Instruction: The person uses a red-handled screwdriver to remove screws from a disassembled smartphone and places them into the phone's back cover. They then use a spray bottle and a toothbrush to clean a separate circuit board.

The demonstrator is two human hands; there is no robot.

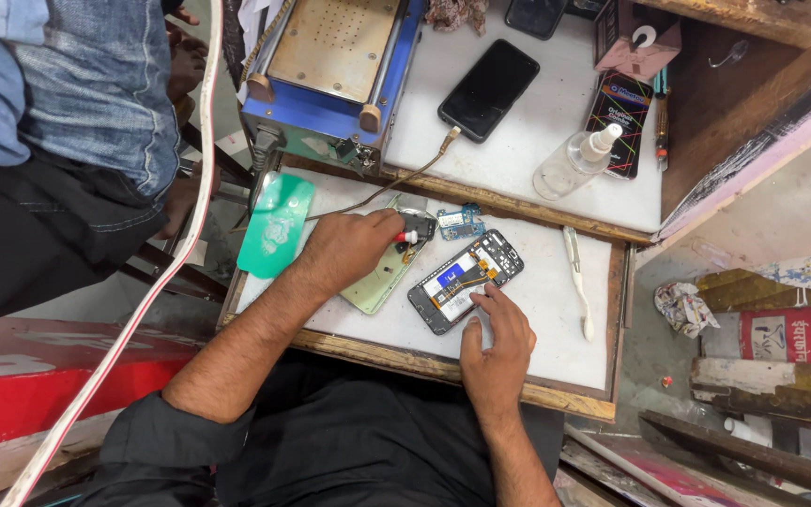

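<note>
An opened phone (465,281) with its back off lies on the white work board (556,310), showing a battery and orange flex cables. My right hand (497,347) rests flat beside it, with the index fingertip touching its lower edge. My left hand (347,246) lies over a pale green back cover (382,280) and pinches a small red and white tool (408,237) near the cover's top end. A small blue circuit board (461,222) lies loose just above the opened phone.
A green phone case (276,225) lies at the board's left end and a white toothbrush (576,280) at its right. Behind stand a blue machine (330,75), a black phone (489,89) on a cable, a spray bottle (574,161). Another person in denim (68,103) stands left.
</note>
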